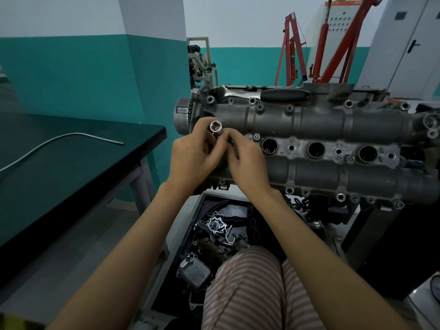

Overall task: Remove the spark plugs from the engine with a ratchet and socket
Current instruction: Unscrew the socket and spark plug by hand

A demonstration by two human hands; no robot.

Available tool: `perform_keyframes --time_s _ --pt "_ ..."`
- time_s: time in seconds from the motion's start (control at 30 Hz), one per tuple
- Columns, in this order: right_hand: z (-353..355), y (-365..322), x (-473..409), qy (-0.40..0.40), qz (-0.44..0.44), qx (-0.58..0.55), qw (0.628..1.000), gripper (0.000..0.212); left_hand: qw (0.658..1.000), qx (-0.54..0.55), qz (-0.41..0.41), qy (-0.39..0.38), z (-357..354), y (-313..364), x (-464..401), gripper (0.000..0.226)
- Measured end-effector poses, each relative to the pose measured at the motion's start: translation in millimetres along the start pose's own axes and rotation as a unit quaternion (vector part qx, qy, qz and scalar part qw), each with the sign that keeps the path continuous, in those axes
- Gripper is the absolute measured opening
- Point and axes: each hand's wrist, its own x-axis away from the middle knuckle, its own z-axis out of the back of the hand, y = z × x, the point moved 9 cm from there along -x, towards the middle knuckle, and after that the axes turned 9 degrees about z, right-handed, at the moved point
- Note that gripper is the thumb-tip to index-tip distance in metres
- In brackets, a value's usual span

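Note:
A grey engine cylinder head (316,120) lies across the middle right, with three open spark plug wells (316,150) showing in a row. My left hand (192,158) grips a silver socket (216,126), its open hex end tilted up toward me. My right hand (245,160) pinches a small dark part right beside the socket's lower end; my fingers hide most of it. Both hands meet above the engine's left end, covering that spot. A ratchet with a black handle (285,94) lies on the engine's far edge.
A dark table (71,163) at the left carries a bent metal rod (59,139). Below the engine, a black tray (223,236) holds several loose engine parts. A red engine hoist (321,44) stands behind. My striped trouser knee (250,289) sits at the bottom.

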Motion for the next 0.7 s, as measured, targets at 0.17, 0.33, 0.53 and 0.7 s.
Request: perform_keyframes --time_s 0.17,0.33,0.53,0.7 --pt "-5 13 0 -0.021 -0.046 0.029 0.998 0.043 1.000 -0.005 0.003 0.011 -1 -2 -2 0.039" --pt "-11 22 -16 -0.121 -0.067 -0.015 0.990 0.027 1.000 0.006 0.011 -0.025 -5 -3 -12 0.040" --pt "-12 20 -22 -0.143 -0.016 0.000 0.990 0.019 0.991 -0.028 -0.068 -0.110 -10 5 -21 0.031" --pt "-14 23 -18 -0.135 -0.028 -0.030 0.990 0.012 0.989 -0.023 -0.088 -0.121 -16 2 -24 0.033"
